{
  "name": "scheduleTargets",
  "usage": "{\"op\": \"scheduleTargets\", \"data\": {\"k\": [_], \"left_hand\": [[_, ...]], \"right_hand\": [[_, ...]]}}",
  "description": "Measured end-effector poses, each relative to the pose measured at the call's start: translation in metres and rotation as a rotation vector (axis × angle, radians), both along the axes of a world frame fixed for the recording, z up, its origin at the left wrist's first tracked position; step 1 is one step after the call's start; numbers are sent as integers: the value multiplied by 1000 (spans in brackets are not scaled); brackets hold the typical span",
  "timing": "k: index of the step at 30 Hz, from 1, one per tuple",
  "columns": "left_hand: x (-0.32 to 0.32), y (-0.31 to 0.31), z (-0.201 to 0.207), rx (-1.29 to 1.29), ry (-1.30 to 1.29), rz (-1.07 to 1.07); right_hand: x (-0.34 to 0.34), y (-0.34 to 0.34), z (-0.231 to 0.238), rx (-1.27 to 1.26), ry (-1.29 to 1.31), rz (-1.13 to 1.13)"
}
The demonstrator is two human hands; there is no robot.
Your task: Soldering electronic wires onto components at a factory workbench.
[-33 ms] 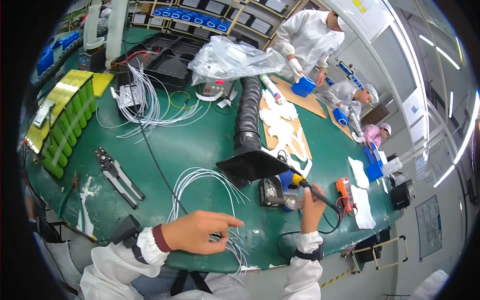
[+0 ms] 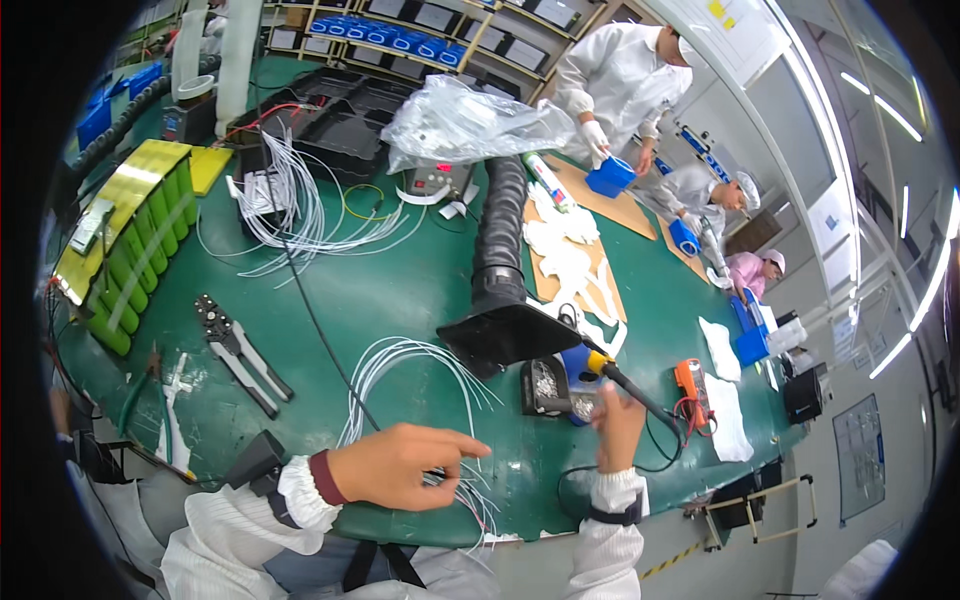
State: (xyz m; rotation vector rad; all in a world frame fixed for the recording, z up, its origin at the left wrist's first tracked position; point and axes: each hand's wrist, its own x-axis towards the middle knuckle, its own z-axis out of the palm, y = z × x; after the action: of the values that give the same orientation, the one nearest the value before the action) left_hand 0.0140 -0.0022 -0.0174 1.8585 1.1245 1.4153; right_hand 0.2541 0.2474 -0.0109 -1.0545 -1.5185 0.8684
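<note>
My left hand hovers over a loose coil of thin white wires at the bench's front edge. Its index finger points to the right, apart from the thumb, while the other fingers curl under; wires pass beneath. To the right, my right hand is raised with fingers loosely bent, and I see nothing held. Just above its fingertips a soldering iron, with yellow collar and dark handle, rests in a blue holder. Beside the holder stands a black cup of metal shavings.
A black fume-extractor hood hangs over the bench middle. Wire strippers, pliers and a green cell pack lie left. An orange multimeter sits right. Several co-workers in work coats handle blue packs beyond.
My right hand has dropped slightly and come off the soldering iron's handle, where its fingers were before. The left hand keeps its pose.
</note>
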Motion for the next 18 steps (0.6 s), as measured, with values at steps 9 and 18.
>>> {"op": "scheduleTargets", "data": {"k": [9, 18], "left_hand": [[5, -2, -2, -25, 34, -30], [-2, -4, 21, -71, -130, 149]], "right_hand": [[-67, -104, 23, -506, -87, 755], [-39, -87, 22, -499, -289, 751]]}}
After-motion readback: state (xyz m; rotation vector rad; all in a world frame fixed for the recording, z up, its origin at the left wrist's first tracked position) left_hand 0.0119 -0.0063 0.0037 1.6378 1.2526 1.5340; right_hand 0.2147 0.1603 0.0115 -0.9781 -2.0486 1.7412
